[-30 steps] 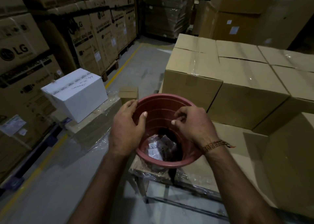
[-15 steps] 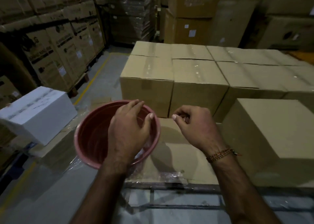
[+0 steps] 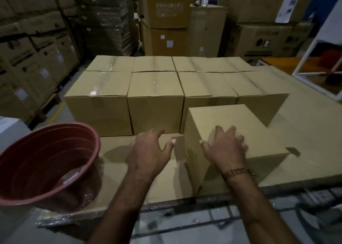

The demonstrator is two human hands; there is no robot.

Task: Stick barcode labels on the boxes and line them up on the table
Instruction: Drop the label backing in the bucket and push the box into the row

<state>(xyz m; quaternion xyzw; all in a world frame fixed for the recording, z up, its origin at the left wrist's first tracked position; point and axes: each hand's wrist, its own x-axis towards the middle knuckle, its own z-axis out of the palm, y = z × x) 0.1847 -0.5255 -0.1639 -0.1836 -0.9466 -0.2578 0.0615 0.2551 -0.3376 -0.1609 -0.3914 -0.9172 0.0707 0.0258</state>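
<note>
A lone brown cardboard box (image 3: 248,125) stands at the near right of the table (image 3: 307,151), in front of rows of several taped boxes (image 3: 153,103). My right hand (image 3: 224,150) rests with spread fingers on the top near-left corner of that lone box. My left hand (image 3: 150,151) hovers open over the cardboard-covered table just left of the box, touching nothing I can see. A red plastic tub (image 3: 33,162) sits at the table's near left corner, with plastic-wrapped contents at its bottom. No label is visible in either hand.
Stacked warehouse cartons (image 3: 35,58) line the left aisle and the back (image 3: 166,17). A white-framed stand (image 3: 318,67) is at the far right. Crumpled plastic film (image 3: 55,219) hangs off the table's near edge. A white box (image 3: 7,125) shows at the left edge.
My view has swung right, away from the tub. Both hands left the tub and moved to the right; the right hand came down onto the lone box.
</note>
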